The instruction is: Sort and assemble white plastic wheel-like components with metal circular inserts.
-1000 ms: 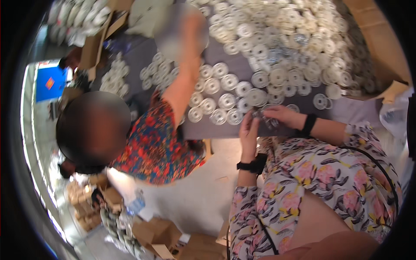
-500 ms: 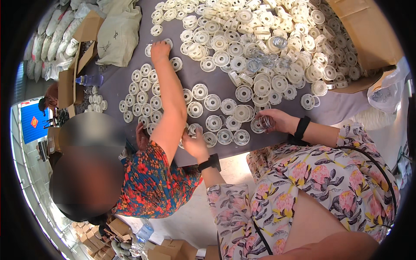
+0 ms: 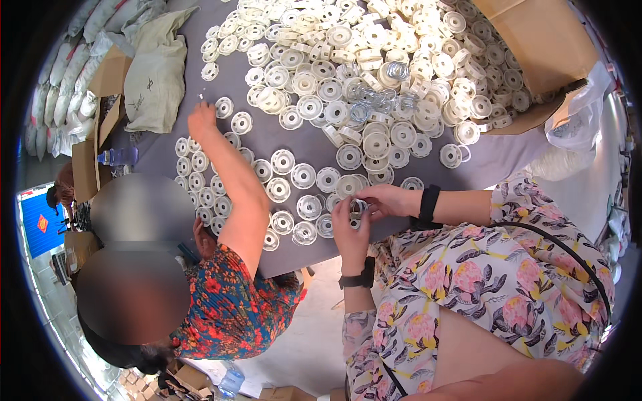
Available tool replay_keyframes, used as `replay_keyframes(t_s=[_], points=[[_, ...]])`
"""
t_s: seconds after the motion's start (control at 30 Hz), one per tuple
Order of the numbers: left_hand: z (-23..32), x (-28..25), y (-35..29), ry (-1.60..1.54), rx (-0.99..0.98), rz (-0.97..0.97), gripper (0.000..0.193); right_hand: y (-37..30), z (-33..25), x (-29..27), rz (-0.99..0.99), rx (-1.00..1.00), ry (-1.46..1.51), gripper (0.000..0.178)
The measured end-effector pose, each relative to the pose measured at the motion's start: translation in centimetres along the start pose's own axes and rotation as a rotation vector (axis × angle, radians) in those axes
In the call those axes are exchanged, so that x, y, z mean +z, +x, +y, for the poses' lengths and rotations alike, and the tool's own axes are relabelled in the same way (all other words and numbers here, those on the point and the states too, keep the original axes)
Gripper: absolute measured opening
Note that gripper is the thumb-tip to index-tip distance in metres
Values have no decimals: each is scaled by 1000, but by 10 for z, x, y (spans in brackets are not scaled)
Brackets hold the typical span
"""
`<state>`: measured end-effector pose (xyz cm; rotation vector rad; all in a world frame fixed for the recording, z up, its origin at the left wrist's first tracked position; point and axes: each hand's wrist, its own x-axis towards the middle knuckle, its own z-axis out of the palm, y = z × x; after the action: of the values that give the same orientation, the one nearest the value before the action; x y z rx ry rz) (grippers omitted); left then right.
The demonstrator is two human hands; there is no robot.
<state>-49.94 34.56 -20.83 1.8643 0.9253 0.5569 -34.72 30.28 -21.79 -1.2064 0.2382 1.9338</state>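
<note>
Brought together near the close edge of the table: left hand (image 3: 353, 234) and right hand (image 3: 391, 200), both nearly closed, pinching a small round piece (image 3: 358, 206) between the fingertips. Partly pale, partly metallic in look; impossible to tell, behind the fingers, whether a wheel, a wire coil or both. Probably held from two sides to keep it steady. Around each wrist, just behind the hand, a black band (image 3: 429, 202).

Just beyond the fingertips and to their left, white wheels (image 3: 303, 176) lying mostly flat on grey cloth (image 3: 495, 164), apparently spread out for picking up singly. Farther beyond both hands, a deep heap (image 3: 374, 30) of similar wheels, tumbled at all angles, with shiny wire coils (image 3: 397, 71) on top, perhaps for easy reach. Beyond and right of the right hand, a cardboard box (image 3: 538, 40) at the heap's side, then a clear plastic bag (image 3: 574, 123).

Well left of the left hand, a co-worker's forearm (image 3: 234, 177) stretched across more wheels. Beyond that, a pale sack (image 3: 157, 73) with a dark mark, too small to read. Far left, a blue panel (image 3: 33, 234) bearing a red diamond (image 3: 43, 223), nothing legible. On wheels and box, no brand or label to be made out.
</note>
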Motion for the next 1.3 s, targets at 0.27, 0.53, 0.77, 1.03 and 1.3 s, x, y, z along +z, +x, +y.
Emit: replay_keyframes(t_s=[0.27, 0.53, 0.77, 1.03, 1.3], points=[[-9, 7, -19, -221, -294, 139, 38, -6, 11, 2, -101, 3, -27, 29], [-11, 11, -22, -811, -660, 153, 36, -6, -4, 8, -4, -250, -616, 31], [-51, -17, 8, -57, -349, 288, 27, -10, -21, -4, 125, -256, -315, 31], [-98, -40, 14, 163, -433, 247, 24, -4, -25, -4, 181, -204, -227, 38], [5, -28, 25, -150, -186, -109, 42, 4, -23, 23, 47, -100, -327, 43]])
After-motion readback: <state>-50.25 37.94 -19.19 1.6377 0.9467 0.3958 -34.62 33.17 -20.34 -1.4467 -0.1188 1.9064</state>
